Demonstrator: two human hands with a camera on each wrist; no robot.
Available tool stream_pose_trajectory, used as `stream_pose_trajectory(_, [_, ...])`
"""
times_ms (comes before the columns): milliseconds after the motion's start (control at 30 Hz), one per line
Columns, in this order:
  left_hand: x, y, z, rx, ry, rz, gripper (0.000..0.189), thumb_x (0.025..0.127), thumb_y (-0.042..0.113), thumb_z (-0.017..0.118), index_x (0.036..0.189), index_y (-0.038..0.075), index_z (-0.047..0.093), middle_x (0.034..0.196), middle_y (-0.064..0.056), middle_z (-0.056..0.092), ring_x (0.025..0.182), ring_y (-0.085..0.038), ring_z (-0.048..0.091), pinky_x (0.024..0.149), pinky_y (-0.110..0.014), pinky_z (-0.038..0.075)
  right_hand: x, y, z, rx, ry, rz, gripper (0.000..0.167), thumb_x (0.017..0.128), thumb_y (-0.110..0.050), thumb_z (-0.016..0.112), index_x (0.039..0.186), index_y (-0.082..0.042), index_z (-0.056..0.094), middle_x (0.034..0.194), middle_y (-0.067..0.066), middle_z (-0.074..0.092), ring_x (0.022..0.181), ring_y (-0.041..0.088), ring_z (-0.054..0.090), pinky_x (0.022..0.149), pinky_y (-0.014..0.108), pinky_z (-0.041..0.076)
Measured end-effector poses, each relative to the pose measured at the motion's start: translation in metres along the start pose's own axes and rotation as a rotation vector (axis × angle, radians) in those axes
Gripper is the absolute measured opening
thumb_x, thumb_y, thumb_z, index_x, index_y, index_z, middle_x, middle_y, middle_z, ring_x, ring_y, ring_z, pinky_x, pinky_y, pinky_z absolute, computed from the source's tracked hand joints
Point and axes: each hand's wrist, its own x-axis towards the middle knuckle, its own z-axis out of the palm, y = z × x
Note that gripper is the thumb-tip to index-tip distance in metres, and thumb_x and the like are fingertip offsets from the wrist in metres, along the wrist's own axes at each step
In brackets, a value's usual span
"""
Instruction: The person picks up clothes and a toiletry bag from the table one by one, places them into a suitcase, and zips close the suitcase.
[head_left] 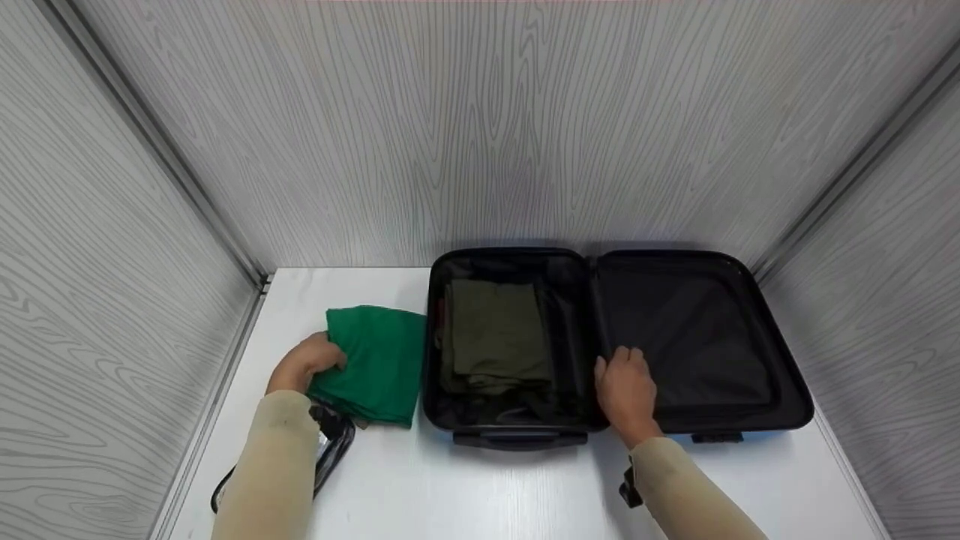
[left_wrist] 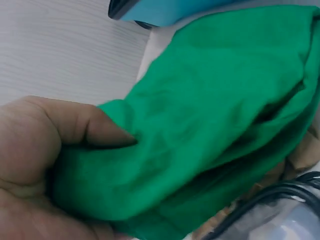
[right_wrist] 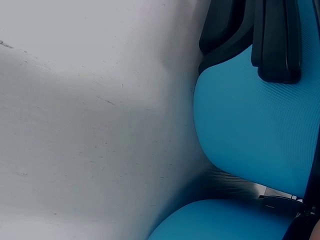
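On the left of the white table lies a folded green cloth (head_left: 379, 364). My left hand (head_left: 307, 360) pinches its left edge, with the thumb on top of the fabric (left_wrist: 165, 130) in the left wrist view and the other fingers hidden beneath. An open suitcase (head_left: 510, 439) stands right of the cloth, black inside with a blue shell (right_wrist: 250, 120). Folded olive green clothes (head_left: 499, 330) fill much of its left half. My right hand (head_left: 626, 386) rests over the inner near edge of its right half (head_left: 690, 337), fingers loosely bent.
A bagged item with a black cable (head_left: 334, 446) lies partly under the left forearm, close to the cloth's near corner. Something brown (left_wrist: 305, 150) shows beneath the cloth. Grey wood-grain panels (head_left: 480, 135) enclose the table (head_left: 465, 495) at the back and sides.
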Motion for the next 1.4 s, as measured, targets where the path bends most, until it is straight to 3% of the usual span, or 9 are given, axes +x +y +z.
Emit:
stream_pose_trajectory(167, [0.006,-0.006,0.006,-0.221,-0.011,-0.028,0.072,0.098,0.013,0.047,0.161,-0.011,0.02,0.165,-0.028,0.027,0.14,-0.04,0.035,0.124,-0.057,0.027,0.001,0.0,-0.001,0.005,-0.027,0.016,0.032,0.105,-0.022,0.065,0.095,0.008,0.06,0.086,0.023,0.055,0.069,0.039,0.06,0.057,0.055,0.057])
stream_pose_trajectory(267, [0.006,-0.004,0.007,-0.308,-0.009,0.004,0.076,0.098,0.011,0.044,0.167,-0.001,0.014,0.168,-0.025,0.023,0.138,-0.037,0.033,0.122,-0.055,0.028,0.001,0.001,0.0,0.003,-0.035,0.017,0.032,0.106,-0.022,0.065,0.096,0.008,0.06,0.087,0.022,0.055,0.069,0.038,0.06,0.057,0.054,0.057])
stream_pose_trajectory(433, [0.006,0.008,0.009,-0.236,-0.082,0.098,0.097,0.094,0.0,0.044,0.169,0.021,-0.013,0.177,-0.02,-0.005,0.157,-0.043,0.008,0.127,-0.065,0.008,0.001,0.001,0.0,0.0,-0.011,0.005,0.031,0.105,-0.022,0.066,0.096,0.007,0.06,0.087,0.023,0.055,0.069,0.039,0.06,0.056,0.054,0.057])
stream_pose_trajectory(567, [0.009,0.018,0.013,-0.037,-0.073,0.128,0.093,0.093,-0.001,0.047,0.17,0.011,-0.003,0.176,-0.025,0.0,0.16,-0.048,0.003,0.126,-0.07,0.003,0.0,0.002,0.001,0.0,0.009,-0.006,0.031,0.105,-0.021,0.067,0.095,0.007,0.059,0.086,0.023,0.055,0.068,0.039,0.059,0.057,0.054,0.056])
stream_pose_trajectory(833, [0.018,0.024,0.025,0.186,0.137,0.117,0.076,0.105,0.032,0.057,0.157,-0.016,0.029,0.161,-0.038,0.034,0.15,-0.053,0.035,0.122,-0.065,0.031,-0.001,0.002,0.004,-0.017,0.044,-0.029,0.03,0.103,-0.019,0.07,0.093,0.007,0.06,0.083,0.022,0.054,0.065,0.038,0.058,0.054,0.053,0.056])
stream_pose_trajectory(933, [0.021,0.02,0.026,0.068,0.149,0.059,0.085,0.102,0.028,0.057,0.158,-0.02,0.013,0.163,-0.041,0.027,0.15,-0.051,0.033,0.124,-0.062,0.028,-0.001,0.001,0.005,-0.019,0.042,-0.024,0.031,0.103,-0.02,0.07,0.093,0.008,0.06,0.083,0.022,0.054,0.065,0.039,0.058,0.055,0.053,0.056])
stream_pose_trajectory(1100, [0.024,0.004,0.024,-0.205,-0.012,-0.109,0.106,0.102,0.042,0.062,0.162,-0.014,-0.006,0.17,-0.035,0.009,0.157,-0.049,0.017,0.128,-0.061,0.018,-0.002,-0.001,0.003,-0.017,0.004,0.007,0.031,0.105,-0.022,0.067,0.095,0.007,0.059,0.087,0.023,0.055,0.07,0.04,0.06,0.058,0.055,0.057])
stream_pose_trajectory(1233, [0.026,-0.005,0.029,-0.188,-0.062,-0.148,0.11,0.102,0.054,0.062,0.164,-0.011,-0.001,0.172,-0.033,0.009,0.159,-0.049,0.016,0.129,-0.06,0.019,-0.002,0.0,0.002,-0.014,-0.005,0.02,0.032,0.105,-0.023,0.066,0.096,0.007,0.06,0.088,0.023,0.056,0.072,0.041,0.061,0.059,0.055,0.057])
stream_pose_trajectory(1400, [0.029,-0.005,0.035,-0.047,0.002,-0.095,0.09,0.103,0.04,0.055,0.161,-0.016,0.015,0.167,-0.036,0.022,0.15,-0.048,0.031,0.126,-0.061,0.025,-0.001,0.001,0.002,-0.005,-0.028,0.039,0.032,0.106,-0.023,0.065,0.097,0.007,0.06,0.089,0.023,0.056,0.074,0.042,0.061,0.061,0.056,0.057])
